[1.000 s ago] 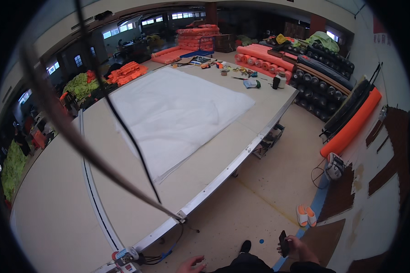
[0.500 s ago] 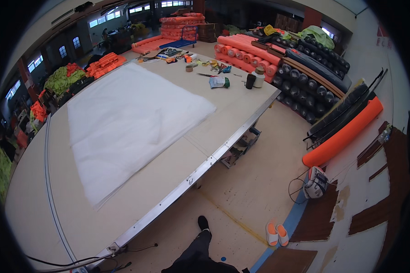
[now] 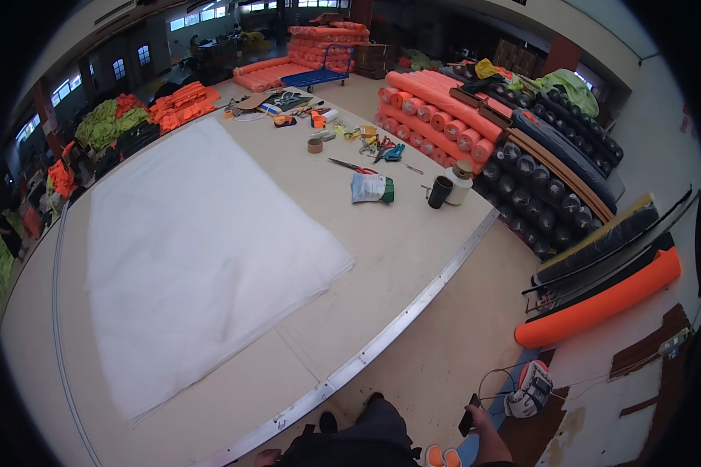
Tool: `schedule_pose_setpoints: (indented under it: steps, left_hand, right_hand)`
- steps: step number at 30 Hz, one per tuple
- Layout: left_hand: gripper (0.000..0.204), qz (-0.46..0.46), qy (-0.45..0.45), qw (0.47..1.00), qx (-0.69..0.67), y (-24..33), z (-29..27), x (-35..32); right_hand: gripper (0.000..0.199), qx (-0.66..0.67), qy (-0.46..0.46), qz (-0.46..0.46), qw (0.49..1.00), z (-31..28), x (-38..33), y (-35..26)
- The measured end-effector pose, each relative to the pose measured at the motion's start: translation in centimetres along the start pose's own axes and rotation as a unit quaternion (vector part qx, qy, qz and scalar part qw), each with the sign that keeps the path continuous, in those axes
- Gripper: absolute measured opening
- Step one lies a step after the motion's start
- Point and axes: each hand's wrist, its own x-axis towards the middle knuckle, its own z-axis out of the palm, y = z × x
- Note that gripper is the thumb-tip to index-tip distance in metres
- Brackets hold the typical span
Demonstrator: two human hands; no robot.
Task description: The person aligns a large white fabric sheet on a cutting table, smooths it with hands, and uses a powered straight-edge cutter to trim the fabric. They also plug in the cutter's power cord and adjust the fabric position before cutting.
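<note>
At the lower right, my right hand is closed around a dark, flat, slim smartphone, held over the floor beyond the table's edge. Only a small part of my left hand shows at the lower edge, close to the table's metal rim; its fingers cannot be made out. Thin white sheeting, seemingly layered, lies spread over the large beige table. Neither hand touches it.
Scissors, a tape roll, a green-white packet, a black cup and a white bottle stand on the far table. Fabric rolls are stacked behind. An orange roll leans right, near a corded machine.
The view has moved forward along the table, bringing the tools nearer. Both hands have come into view at the lower edge, the right one with the smartphone.
</note>
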Motion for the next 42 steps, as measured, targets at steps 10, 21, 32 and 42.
schedule_pose_setpoints:
  steps: [10, 21, 32, 42]
  left_hand:
    - [0.046, -0.524, 0.248, 0.709, -0.401, 21.4, 6.5, 7.5]
    - [0.044, -0.598, 0.361, 0.529, -0.482, 35.8, 9.4, 25.3]
    - [0.042, -0.644, 0.435, 0.346, -0.526, 44.9, 18.0, 11.8]
    - [0.040, -0.613, 0.379, 0.374, -0.584, 28.5, 17.1, -5.3]
  right_hand:
    - [0.102, -0.252, 0.351, -0.178, 0.884, -1.7, 19.6, -62.4]
    - [0.073, -0.345, 0.422, -0.291, 0.786, 7.9, 37.9, -76.1]
    - [0.054, -0.365, 0.359, -0.616, 0.598, 17.8, 31.0, -60.2]
    - [0.035, -0.158, -0.125, -0.830, 0.520, 53.8, -13.8, -38.4]
